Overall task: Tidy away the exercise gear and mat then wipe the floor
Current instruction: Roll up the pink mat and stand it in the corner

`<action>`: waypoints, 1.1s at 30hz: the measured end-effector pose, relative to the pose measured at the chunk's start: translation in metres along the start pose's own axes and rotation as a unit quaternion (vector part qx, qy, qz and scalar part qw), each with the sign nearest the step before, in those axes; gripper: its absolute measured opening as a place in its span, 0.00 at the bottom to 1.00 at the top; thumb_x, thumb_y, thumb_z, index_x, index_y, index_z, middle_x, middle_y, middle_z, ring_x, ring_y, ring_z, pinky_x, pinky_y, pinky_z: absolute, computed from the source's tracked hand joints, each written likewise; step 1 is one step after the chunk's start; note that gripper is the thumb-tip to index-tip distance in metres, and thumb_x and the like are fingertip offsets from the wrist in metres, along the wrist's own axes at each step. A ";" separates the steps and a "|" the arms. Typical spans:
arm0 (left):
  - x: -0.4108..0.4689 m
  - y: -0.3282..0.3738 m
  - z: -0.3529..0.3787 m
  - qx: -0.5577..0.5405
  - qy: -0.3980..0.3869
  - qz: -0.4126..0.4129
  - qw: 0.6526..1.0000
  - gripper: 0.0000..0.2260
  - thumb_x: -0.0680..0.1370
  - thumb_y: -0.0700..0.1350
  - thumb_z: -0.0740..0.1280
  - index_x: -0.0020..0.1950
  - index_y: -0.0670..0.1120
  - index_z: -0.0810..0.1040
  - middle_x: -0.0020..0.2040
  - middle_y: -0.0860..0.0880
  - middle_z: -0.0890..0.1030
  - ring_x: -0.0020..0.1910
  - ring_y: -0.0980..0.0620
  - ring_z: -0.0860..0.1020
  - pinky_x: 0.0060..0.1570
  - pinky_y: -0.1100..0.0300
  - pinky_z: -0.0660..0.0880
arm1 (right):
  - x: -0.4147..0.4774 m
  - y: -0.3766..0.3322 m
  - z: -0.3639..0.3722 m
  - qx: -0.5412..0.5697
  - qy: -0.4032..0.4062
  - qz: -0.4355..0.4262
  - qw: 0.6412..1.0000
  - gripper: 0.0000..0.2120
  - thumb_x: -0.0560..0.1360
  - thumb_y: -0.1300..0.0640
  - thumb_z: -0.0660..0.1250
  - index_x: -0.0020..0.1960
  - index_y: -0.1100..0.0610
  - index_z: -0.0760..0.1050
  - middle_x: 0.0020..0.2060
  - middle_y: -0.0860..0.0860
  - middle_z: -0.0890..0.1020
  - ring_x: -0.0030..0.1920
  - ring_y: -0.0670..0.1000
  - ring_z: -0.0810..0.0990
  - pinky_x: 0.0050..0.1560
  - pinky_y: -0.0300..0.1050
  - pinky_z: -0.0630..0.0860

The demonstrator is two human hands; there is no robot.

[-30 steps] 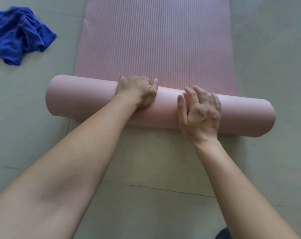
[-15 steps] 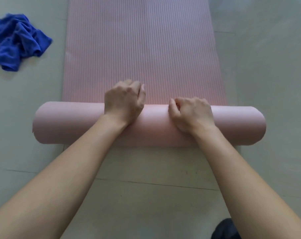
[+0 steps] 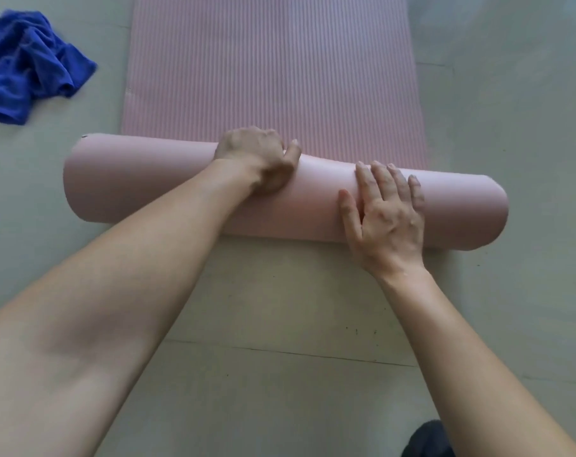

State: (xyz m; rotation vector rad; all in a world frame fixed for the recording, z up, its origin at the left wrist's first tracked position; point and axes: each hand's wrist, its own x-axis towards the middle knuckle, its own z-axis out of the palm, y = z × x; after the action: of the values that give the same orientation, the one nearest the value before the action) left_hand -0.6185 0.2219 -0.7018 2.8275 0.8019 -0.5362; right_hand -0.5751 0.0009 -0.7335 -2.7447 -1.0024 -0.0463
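A pink exercise mat (image 3: 273, 67) lies on the floor, its near part wound into a thick roll (image 3: 141, 183) that runs left to right. My left hand (image 3: 260, 159) rests on top of the roll near its middle, fingers curled over the far side and thumb out. My right hand (image 3: 385, 212) lies flat on the roll's right part, fingers spread and pointing away from me. The ribbed, flat part of the mat stretches away beyond the roll.
A crumpled blue cloth (image 3: 26, 67) lies on the grey floor (image 3: 510, 110) at the upper left, apart from the mat. A dark shape (image 3: 428, 440) shows at the bottom edge, right of centre.
My right hand has gone from curled over the roll's far side to flat with spread fingers, nearer to me. My left hand stays curled on top. The view has shifted.
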 end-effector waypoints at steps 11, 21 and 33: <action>-0.071 0.000 0.047 -0.050 0.262 0.063 0.962 0.16 0.80 0.51 0.57 0.45 0.43 0.80 0.44 0.44 0.81 0.43 0.40 0.78 0.43 0.51 0.70 | 0.034 -0.004 -0.013 -0.032 -0.140 0.035 0.989 0.26 0.79 0.38 0.51 0.54 0.52 0.82 0.51 0.58 0.84 0.54 0.61 0.79 0.57 0.53 0.69; -0.040 0.012 0.019 0.005 0.149 -0.024 0.989 0.27 0.79 0.60 0.48 0.52 0.46 0.82 0.49 0.40 0.82 0.49 0.40 0.79 0.57 0.46 0.67 | 0.025 -0.002 -0.004 0.039 0.070 0.049 0.996 0.26 0.81 0.41 0.52 0.66 0.55 0.78 0.65 0.56 0.78 0.67 0.58 0.74 0.68 0.55 0.64; -0.057 0.015 0.026 -0.068 0.200 0.027 0.977 0.15 0.80 0.51 0.57 0.45 0.43 0.78 0.40 0.41 0.82 0.38 0.39 0.80 0.38 0.52 0.70 | -0.025 0.001 -0.010 0.012 0.076 0.006 0.997 0.17 0.78 0.44 0.59 0.54 0.51 0.83 0.50 0.53 0.84 0.52 0.59 0.80 0.64 0.56 0.68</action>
State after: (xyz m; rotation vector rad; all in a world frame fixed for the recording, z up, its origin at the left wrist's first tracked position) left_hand -0.6635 0.1752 -0.7039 2.8530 0.7832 0.1012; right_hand -0.5932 -0.0179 -0.7265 -2.6778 -0.9401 -0.2366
